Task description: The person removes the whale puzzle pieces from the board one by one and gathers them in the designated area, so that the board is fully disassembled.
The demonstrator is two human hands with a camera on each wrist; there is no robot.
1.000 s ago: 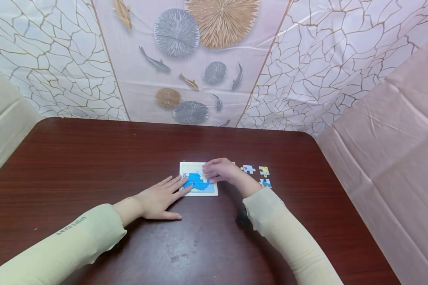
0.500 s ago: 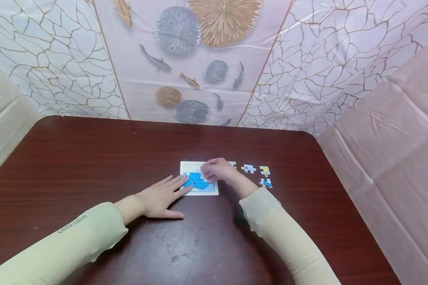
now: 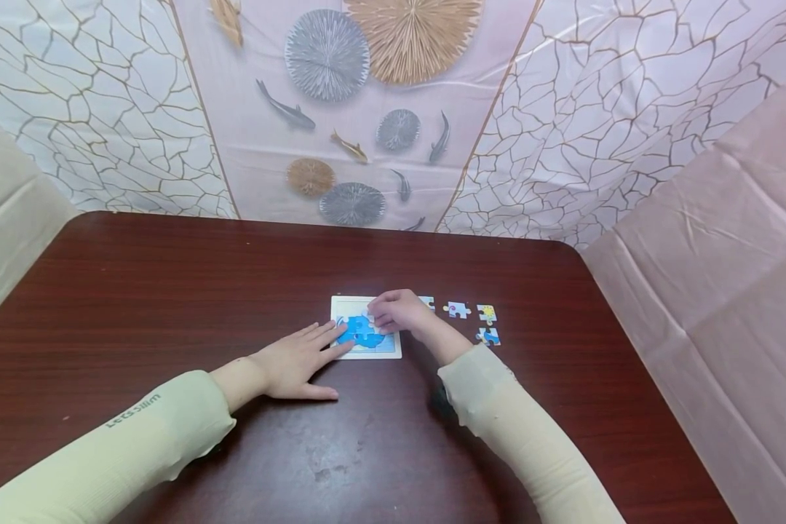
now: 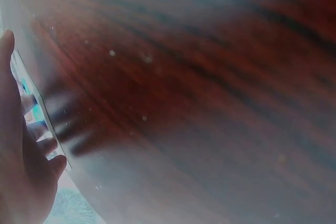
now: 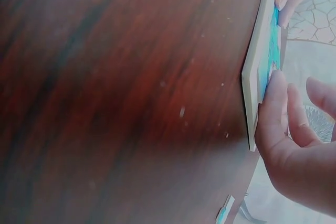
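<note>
A white-framed jigsaw puzzle board [image 3: 376,356] with a blue picture lies on the table. My left hand [image 3: 295,367] rests flat with spread fingers, the fingertips over the board's left side. My right hand [image 3: 402,311] bends over the board's right half, its thumb and fingertips pinching a pale puzzle piece [image 3: 370,319] close to the blue picture. Most of that piece is hidden by the fingers. In the right wrist view, the right thumb [image 5: 273,95] is right at the surface of the board [image 5: 252,77], the other fingers curved above it.
Loose puzzle pieces lie to the right of the board: one with a pink swirl [image 3: 458,310], one with a yellow sun or flower [image 3: 487,314], a blue one [image 3: 488,336], and another [image 3: 429,301] partly behind the right hand. Patterned cloth hangs behind the dark wooden table [image 3: 170,276].
My right hand has drawn slightly left over the board, its fingers closer together, uncovering a loose piece behind it. The left hand stays in place.
</note>
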